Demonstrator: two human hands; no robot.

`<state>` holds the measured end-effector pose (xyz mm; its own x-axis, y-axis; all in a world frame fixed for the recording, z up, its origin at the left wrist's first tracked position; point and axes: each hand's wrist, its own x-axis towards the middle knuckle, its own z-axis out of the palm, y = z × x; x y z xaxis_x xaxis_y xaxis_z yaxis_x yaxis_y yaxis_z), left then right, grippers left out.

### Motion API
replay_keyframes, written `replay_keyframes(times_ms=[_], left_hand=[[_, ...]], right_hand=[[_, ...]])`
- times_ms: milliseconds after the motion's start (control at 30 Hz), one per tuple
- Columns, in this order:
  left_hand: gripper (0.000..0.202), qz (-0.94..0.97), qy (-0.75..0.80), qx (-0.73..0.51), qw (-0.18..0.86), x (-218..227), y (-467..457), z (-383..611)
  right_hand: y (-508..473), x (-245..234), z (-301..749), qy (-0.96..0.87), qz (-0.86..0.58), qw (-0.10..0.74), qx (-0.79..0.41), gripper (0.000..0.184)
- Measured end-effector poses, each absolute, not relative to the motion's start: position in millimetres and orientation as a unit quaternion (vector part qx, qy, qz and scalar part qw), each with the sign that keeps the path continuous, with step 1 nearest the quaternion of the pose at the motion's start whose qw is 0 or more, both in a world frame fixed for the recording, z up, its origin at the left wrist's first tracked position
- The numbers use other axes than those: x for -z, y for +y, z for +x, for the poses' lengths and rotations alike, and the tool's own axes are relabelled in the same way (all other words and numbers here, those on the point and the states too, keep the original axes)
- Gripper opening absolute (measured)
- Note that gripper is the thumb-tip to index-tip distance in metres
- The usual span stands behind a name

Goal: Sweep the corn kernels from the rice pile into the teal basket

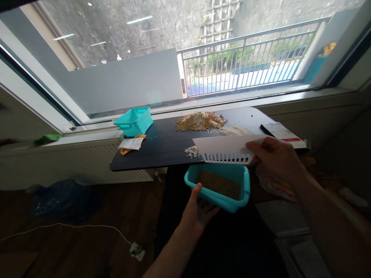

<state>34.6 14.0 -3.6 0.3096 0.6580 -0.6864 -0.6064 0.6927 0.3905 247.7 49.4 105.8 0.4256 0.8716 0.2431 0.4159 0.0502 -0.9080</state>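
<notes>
My left hand (197, 210) grips the near left rim of a teal plastic bin (240, 193), held just below the front edge of the dark table (162, 146). Brown beans (218, 184) cover the bin's floor. My right hand (276, 154) holds a white slotted basket (227, 148) tipped on its side at the table edge, right above the bin. A little heap of white grains (191, 151) lies beside the basket's left end. Further back sits a mixed pile of beans and rice (201, 121), with a patch of white rice (233, 130) to its right.
A second teal bin (135, 120) stands at the table's back left, next to a white and orange packet (131, 144). A phone (279, 132) lies at the right edge. A radiator (58, 162) runs under the window, and a cable with a plug (136, 250) crosses the wooden floor.
</notes>
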Motion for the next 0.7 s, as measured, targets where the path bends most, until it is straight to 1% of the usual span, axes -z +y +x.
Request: replay_keyframes(times_ms=[133,233,333,500,700], left_hand=[[0.056,0.029,0.443,-0.395,0.804,3,14,34],[0.057,0.028,0.441,-0.396,0.805,3,13,29],[0.056,0.024,0.447,-0.399,0.8,4,11,20],[0.051,0.033,0.484,-0.425,0.765,3,9,3],[0.054,0.021,0.51,-0.43,0.744,-3,8,-14]], right_hand=[[48,-110,247,-0.437,-0.673,0.564,-0.197,0.012],[52,-109,248,-0.424,-0.68,0.573,-0.17,0.011],[57,-104,250,-0.46,-0.66,0.573,-0.158,0.014],[69,-92,235,-0.54,-0.593,0.57,-0.176,0.022],[78,-82,204,-0.622,-0.503,0.551,-0.238,0.022]])
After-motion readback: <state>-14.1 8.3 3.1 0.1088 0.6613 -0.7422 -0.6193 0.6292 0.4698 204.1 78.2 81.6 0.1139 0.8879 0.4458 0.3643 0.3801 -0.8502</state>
